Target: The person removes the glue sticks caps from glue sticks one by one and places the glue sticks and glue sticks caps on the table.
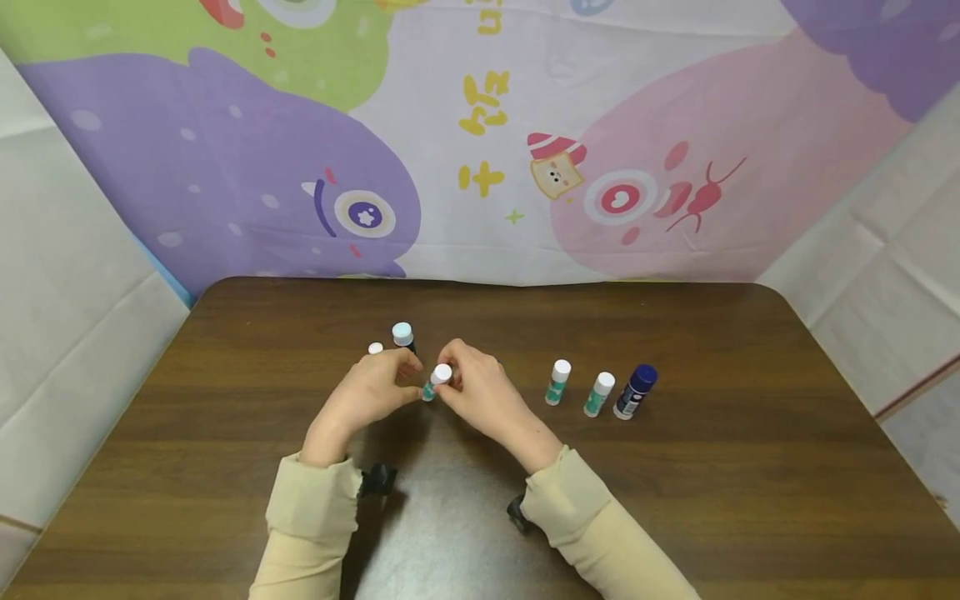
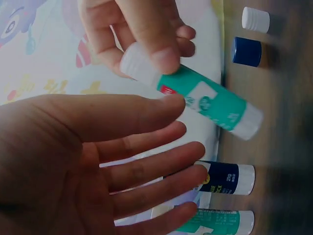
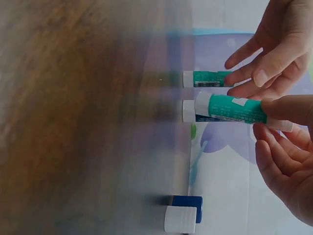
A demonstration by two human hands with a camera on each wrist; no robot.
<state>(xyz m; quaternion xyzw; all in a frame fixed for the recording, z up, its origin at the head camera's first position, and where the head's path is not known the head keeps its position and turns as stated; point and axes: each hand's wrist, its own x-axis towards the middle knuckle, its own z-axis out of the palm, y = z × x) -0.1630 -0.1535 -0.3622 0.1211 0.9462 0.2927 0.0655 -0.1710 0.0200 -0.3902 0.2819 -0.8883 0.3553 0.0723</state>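
Observation:
A green glue stick (image 1: pixel 429 391) with a white top is held tilted above the table between my hands. My right hand (image 1: pixel 483 392) pinches it near its white top end, thumb on one side and fingers on the other. My left hand (image 1: pixel 371 392) is beside the stick, its fingers extended and spread in the left wrist view; whether the thumb touches the stick I cannot tell. Behind the left hand stand a navy glue stick (image 1: pixel 402 333) and a green glue stick (image 3: pixel 210 79), both partly hidden.
To the right stand two green glue sticks (image 1: pixel 557 383) with white caps and a navy one (image 1: pixel 636 392) with a blue cap. A separate white cap (image 2: pixel 256 19) and blue cap (image 2: pixel 247 51) sit on the brown table (image 1: pixel 712 500). A printed cloth (image 1: pixel 480 233) hangs behind.

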